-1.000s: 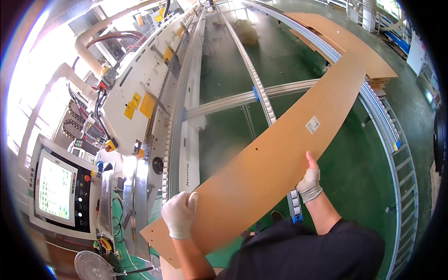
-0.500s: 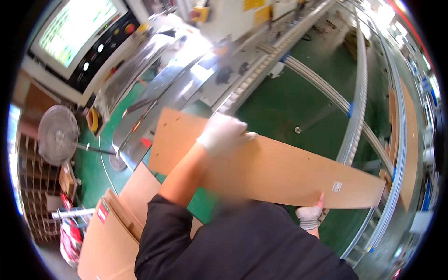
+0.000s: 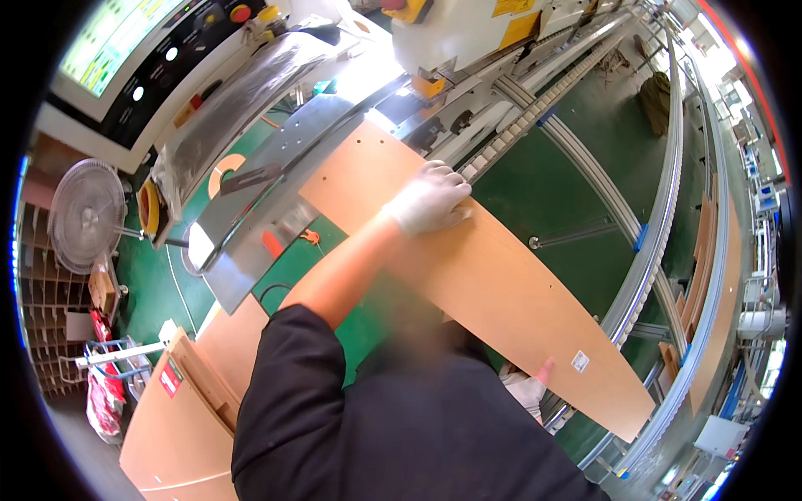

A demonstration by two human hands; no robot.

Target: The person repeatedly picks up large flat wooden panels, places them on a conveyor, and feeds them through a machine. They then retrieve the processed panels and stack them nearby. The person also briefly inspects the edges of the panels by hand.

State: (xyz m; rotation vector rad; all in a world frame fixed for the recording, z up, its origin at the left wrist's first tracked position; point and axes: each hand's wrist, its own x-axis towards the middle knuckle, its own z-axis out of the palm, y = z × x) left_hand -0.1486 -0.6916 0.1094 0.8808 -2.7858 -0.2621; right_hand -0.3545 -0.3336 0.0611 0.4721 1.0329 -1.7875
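A long light-brown wooden board (image 3: 493, 271) slants from the metal machine table (image 3: 280, 167) down to the lower right. It has small drilled holes near its far end and a white label near its near end. My left hand (image 3: 430, 198), in a white glove, is closed over the board's far edge, about mid-length. Lower down, my right hand (image 3: 526, 391) holds the near edge close to the label, its bare thumb on top of the board and its other fingers hidden beneath. The board's far end reaches over the metal surface.
A metal conveyor frame (image 3: 639, 292) with roller rails runs along the right, over a green floor (image 3: 535, 184). Brown panels (image 3: 180, 417) are stacked at lower left. A round fan (image 3: 88, 213) and a control panel with a screen (image 3: 117, 42) stand on the left. More boards (image 3: 702, 267) lean beyond the rails.
The board has swung so its far end is farther forward and right, onto the machine table, and its near end is lower. Both hands keep their hold and have moved with it.
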